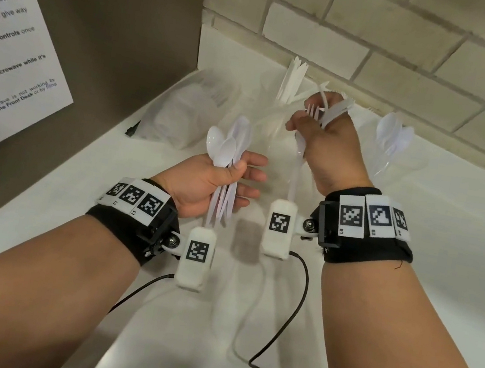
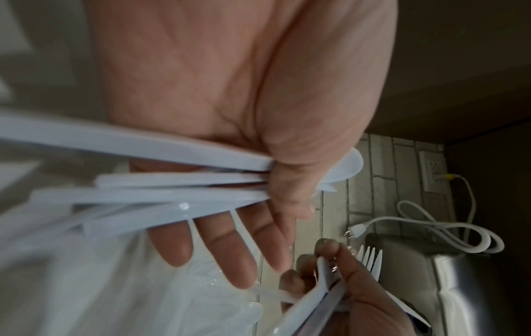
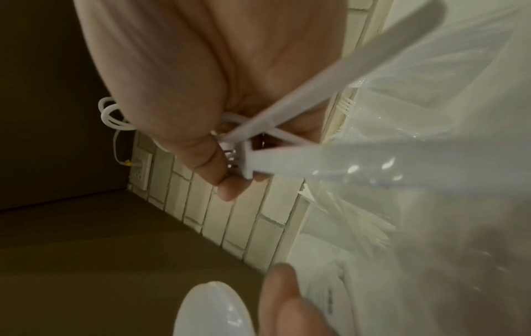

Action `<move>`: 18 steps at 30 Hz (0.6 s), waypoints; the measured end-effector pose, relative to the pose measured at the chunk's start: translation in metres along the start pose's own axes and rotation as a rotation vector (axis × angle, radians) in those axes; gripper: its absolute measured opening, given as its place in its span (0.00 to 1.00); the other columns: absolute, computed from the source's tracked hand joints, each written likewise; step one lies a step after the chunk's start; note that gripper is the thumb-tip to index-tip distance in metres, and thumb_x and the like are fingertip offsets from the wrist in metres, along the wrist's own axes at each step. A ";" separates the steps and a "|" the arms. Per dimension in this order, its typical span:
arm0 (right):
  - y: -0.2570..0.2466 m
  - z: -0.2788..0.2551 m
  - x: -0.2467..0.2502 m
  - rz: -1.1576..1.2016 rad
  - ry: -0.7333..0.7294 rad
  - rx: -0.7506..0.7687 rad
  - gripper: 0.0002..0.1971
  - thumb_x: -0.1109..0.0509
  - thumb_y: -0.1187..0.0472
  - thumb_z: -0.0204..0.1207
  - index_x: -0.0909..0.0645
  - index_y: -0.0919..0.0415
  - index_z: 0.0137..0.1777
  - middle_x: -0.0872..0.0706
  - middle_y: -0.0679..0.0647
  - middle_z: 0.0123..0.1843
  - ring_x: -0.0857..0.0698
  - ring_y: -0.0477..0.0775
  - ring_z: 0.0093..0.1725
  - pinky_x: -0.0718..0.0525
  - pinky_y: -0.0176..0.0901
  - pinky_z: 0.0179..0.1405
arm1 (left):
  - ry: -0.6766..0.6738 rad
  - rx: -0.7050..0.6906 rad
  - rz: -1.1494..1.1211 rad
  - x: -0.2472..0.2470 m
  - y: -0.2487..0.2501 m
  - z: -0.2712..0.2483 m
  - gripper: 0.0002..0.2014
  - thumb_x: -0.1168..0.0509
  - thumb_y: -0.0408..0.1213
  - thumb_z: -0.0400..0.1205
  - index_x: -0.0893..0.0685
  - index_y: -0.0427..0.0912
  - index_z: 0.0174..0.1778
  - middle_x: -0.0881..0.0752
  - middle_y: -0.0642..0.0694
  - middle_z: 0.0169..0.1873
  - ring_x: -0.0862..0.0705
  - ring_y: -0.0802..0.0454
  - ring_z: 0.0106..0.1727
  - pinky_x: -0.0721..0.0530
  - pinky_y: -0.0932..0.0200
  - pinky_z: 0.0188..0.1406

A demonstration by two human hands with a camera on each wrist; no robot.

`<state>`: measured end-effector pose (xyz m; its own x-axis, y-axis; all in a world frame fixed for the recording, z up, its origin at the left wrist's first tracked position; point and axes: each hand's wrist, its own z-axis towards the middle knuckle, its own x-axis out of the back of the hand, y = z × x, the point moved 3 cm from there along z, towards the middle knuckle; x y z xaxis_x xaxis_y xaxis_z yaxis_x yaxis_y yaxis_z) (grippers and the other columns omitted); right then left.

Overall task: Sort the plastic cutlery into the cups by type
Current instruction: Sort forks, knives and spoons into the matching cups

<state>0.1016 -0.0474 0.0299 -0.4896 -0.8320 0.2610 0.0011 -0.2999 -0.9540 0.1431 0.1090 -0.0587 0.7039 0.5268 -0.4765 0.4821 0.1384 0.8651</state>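
Note:
In the head view my left hand (image 1: pixel 238 172) holds a bunch of white plastic spoons (image 1: pixel 224 148) with the bowls up. Its thumb clamps the handles (image 2: pixel 178 181) against the palm, and the fingers (image 2: pixel 229 245) stick out fairly straight. My right hand (image 1: pixel 312 115), a little farther back, grips a mixed bundle of white forks and knives (image 1: pixel 327 108). The fork tines (image 2: pixel 370 257) poke past its fingers, and the thumb pinches the crossed handles (image 3: pixel 250 147). A clear cup of knives (image 1: pixel 291 82) stands by the wall. Another clear cup holds spoons (image 1: pixel 393 138) at the right.
A crumpled clear plastic bag (image 1: pixel 189 110) lies at the back left of the white counter (image 1: pixel 448 250). The brick wall (image 1: pixel 386 47) closes the back and a brown panel with a notice (image 1: pixel 7 48) the left. A steel appliance (image 2: pixel 465 284), white power cord (image 2: pixel 436 229) and outlet (image 2: pixel 431 170) show nearby.

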 end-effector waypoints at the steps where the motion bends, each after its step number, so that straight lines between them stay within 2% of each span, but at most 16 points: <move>1: 0.002 0.000 0.000 0.005 -0.006 -0.007 0.08 0.39 0.66 0.82 0.29 0.51 0.46 0.18 0.54 0.40 0.16 0.48 0.40 0.20 0.45 0.40 | -0.017 0.000 0.003 -0.001 0.000 0.000 0.13 0.38 0.39 0.82 0.18 0.45 0.61 0.11 0.48 0.47 0.12 0.49 0.45 0.14 0.50 0.50; 3: 0.006 -0.001 0.000 0.084 -0.032 -0.030 0.07 0.41 0.64 0.84 0.29 0.50 0.47 0.21 0.54 0.40 0.13 0.55 0.39 0.18 0.47 0.35 | -0.040 0.001 0.023 -0.004 -0.001 0.000 0.17 0.40 0.41 0.81 0.19 0.46 0.66 0.12 0.47 0.48 0.13 0.49 0.48 0.16 0.49 0.54; 5: 0.007 -0.004 0.002 0.105 -0.023 -0.018 0.06 0.41 0.63 0.84 0.28 0.51 0.48 0.21 0.55 0.40 0.15 0.52 0.35 0.17 0.46 0.29 | -0.066 0.003 0.027 -0.006 -0.001 0.000 0.20 0.40 0.43 0.81 0.22 0.45 0.70 0.13 0.47 0.45 0.13 0.49 0.46 0.16 0.49 0.54; 7: 0.011 -0.005 0.004 0.054 0.003 -0.026 0.04 0.39 0.60 0.84 0.28 0.50 0.49 0.19 0.56 0.39 0.22 0.50 0.25 0.20 0.42 0.24 | -0.101 0.017 -0.016 -0.008 -0.002 0.000 0.24 0.39 0.44 0.80 0.25 0.42 0.73 0.15 0.47 0.41 0.13 0.48 0.42 0.15 0.49 0.52; 8: 0.016 -0.003 0.006 0.036 0.006 -0.052 0.03 0.37 0.60 0.83 0.27 0.51 0.50 0.18 0.57 0.39 0.25 0.50 0.22 0.22 0.41 0.22 | -0.112 0.029 -0.043 -0.009 -0.003 0.001 0.25 0.38 0.44 0.80 0.26 0.41 0.73 0.15 0.47 0.39 0.14 0.48 0.40 0.15 0.48 0.51; 10: 0.028 -0.001 0.008 0.002 -0.008 -0.127 0.08 0.33 0.65 0.80 0.25 0.54 0.55 0.15 0.58 0.41 0.25 0.49 0.22 0.23 0.41 0.25 | -0.120 0.060 -0.088 -0.010 -0.004 0.002 0.25 0.39 0.43 0.80 0.27 0.38 0.73 0.17 0.46 0.37 0.15 0.48 0.36 0.14 0.48 0.47; 13: 0.035 0.003 0.016 -0.008 0.002 -0.207 0.07 0.35 0.67 0.81 0.21 0.64 0.56 0.13 0.58 0.43 0.22 0.50 0.25 0.19 0.42 0.30 | -0.113 0.093 -0.149 -0.012 -0.006 0.005 0.24 0.41 0.42 0.80 0.25 0.35 0.70 0.19 0.45 0.35 0.19 0.50 0.31 0.16 0.53 0.34; 16: 0.020 0.016 0.037 0.001 0.091 -0.143 0.04 0.37 0.59 0.84 0.23 0.56 0.55 0.16 0.58 0.41 0.19 0.49 0.26 0.16 0.43 0.28 | -0.041 0.097 -0.148 -0.011 -0.007 0.010 0.17 0.38 0.41 0.79 0.21 0.36 0.60 0.22 0.45 0.33 0.25 0.53 0.26 0.24 0.59 0.24; 18: 0.005 0.032 0.056 -0.042 0.209 -0.049 0.03 0.35 0.58 0.83 0.26 0.50 0.52 0.18 0.53 0.39 0.20 0.48 0.30 0.18 0.46 0.30 | 0.023 0.089 -0.077 -0.010 -0.006 0.013 0.13 0.35 0.42 0.81 0.20 0.37 0.55 0.23 0.46 0.32 0.27 0.55 0.24 0.28 0.62 0.21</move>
<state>0.1022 -0.1100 0.0445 -0.6588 -0.7024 0.2693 -0.0635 -0.3048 -0.9503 0.1396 0.0916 -0.0612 0.6516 0.5364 -0.5364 0.5791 0.1050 0.8084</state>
